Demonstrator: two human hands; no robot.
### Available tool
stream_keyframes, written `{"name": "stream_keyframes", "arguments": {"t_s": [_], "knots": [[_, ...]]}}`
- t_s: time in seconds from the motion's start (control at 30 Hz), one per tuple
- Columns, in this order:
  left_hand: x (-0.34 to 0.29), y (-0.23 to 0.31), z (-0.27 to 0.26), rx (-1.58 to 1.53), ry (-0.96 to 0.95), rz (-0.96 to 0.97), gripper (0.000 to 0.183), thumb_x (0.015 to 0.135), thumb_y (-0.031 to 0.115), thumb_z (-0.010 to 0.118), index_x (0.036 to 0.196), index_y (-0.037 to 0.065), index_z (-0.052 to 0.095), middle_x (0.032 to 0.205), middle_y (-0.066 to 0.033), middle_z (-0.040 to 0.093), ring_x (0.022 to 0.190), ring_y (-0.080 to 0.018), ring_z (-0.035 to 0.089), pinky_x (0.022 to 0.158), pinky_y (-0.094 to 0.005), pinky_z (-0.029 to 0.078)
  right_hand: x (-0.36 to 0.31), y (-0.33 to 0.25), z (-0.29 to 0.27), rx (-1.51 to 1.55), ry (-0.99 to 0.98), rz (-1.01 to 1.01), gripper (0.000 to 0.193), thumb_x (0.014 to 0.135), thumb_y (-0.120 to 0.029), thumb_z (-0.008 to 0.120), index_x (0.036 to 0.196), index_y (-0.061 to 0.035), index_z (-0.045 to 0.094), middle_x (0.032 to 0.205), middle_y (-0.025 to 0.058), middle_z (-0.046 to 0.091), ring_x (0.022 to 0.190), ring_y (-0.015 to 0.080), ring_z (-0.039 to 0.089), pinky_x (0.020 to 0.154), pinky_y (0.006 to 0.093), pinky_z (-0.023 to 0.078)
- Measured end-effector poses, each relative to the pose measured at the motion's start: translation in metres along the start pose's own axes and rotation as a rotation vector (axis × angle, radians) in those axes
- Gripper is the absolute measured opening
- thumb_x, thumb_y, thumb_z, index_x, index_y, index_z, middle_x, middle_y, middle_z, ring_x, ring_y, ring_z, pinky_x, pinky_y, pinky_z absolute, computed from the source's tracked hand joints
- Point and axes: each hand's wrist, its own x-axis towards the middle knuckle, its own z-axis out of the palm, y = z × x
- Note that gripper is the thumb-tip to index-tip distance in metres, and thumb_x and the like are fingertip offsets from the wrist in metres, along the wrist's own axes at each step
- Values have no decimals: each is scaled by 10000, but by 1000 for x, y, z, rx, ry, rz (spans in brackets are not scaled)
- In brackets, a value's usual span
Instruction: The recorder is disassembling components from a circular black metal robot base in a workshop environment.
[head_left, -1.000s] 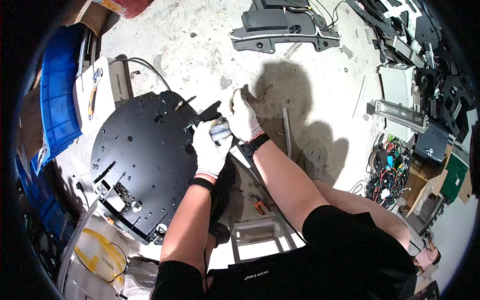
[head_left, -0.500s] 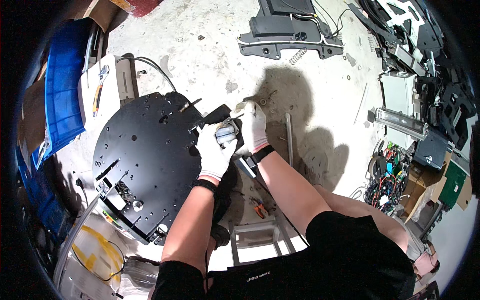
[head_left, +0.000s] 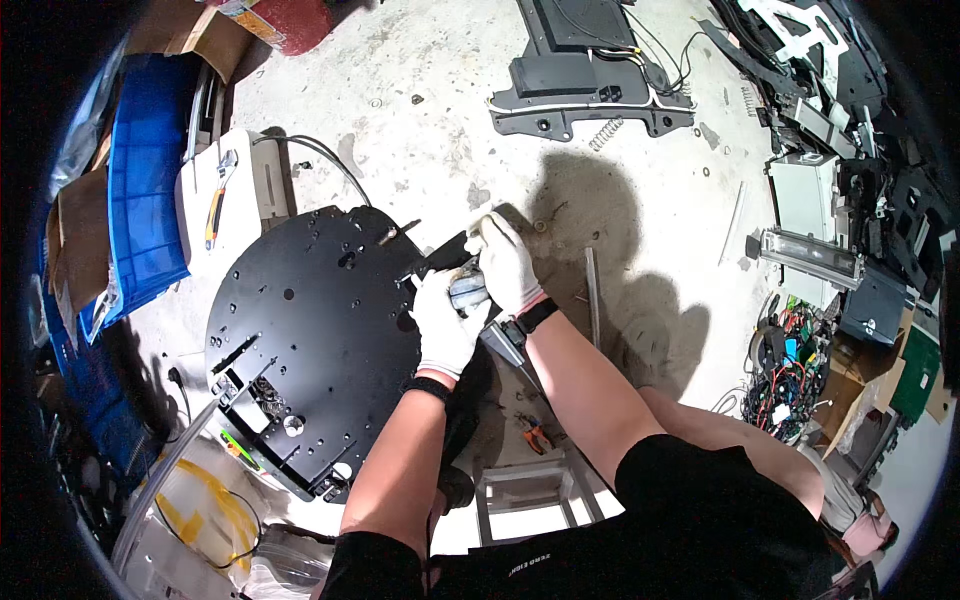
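My left hand (head_left: 441, 325), in a white work glove, is closed round a rounded grey-blue part (head_left: 467, 291) whose exact kind I cannot tell. Close on its right, my right hand (head_left: 508, 268), also gloved, has its fingers curled at the part's upper edge; whatever it grips is hidden. Both hands are at the right rim of a large round black plate (head_left: 320, 320) with holes and slots. A dark flat piece (head_left: 447, 252) shows behind the fingers. Just below my right wrist is a small dark grey box-shaped piece (head_left: 503, 342).
Pliers with orange handles (head_left: 534, 435) lie near a grey metal stool frame (head_left: 520, 490). An adjustable wrench (head_left: 219, 200) rests on a white case at left, beside a blue bin (head_left: 150, 180). Tangled wires (head_left: 785, 375) and machine parts crowd the right. A black panel assembly (head_left: 590, 85) lies ahead.
The whole view has shifted, so the scene sits lower and further right. My right hand has come in closer over the grey-blue part, which stays in my left hand.
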Motion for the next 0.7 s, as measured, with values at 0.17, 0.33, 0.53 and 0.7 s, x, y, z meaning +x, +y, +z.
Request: {"name": "stream_keyframes", "arguments": {"t_s": [0.17, 0.33, 0.53, 0.7], "knots": [[5, 0, 3, 25, -8, 38, 527, 701, 288, 841, 1111, 13, 657, 1021, -190, 678, 1011, -390, 650, 997, -448, 481, 2, -10, 18, 113, 312, 253, 146, 998, -140, 599, 1010, 5, 616, 944, 97, 611, 877, 212, 591, 844, 340, 484], [3, 2, -1, 67, 26, 61, 548, 676, 239, 851, 1131, 18, 640, 1059, -191, 663, 1064, -395, 627, 1016, -459, 472, -4, -4, 5, -288, 394, -19, 322, 988, -226, 624, 1132, 51, 545, 1144, 239, 556, 1059, 370, 569, 970, 445, 442], [2, 2, -7, 19, -12, 21, 543, 666, 154, 840, 1149, 21, 629, 1063, -182, 660, 1052, -407, 627, 1015, -460, 474, -14, 34, 2, 232, 656, 361, 565, 942, -319, 699, 1165, 159, 498, 1130, 280, 605, 1037, 316, 591, 965, 403, 458], [10, 15, -11, -3, -58, -6, 521, 671, 191, 845, 1127, 32, 650, 1049, -184, 669, 1026, -401, 641, 970, -460, 502, -19, -10, 7, 248, 505, 184, 338, 1090, -267, 493, 1012, 9, 673, 913, 70, 693, 828, 135, 639, 787, 291, 510]]}}
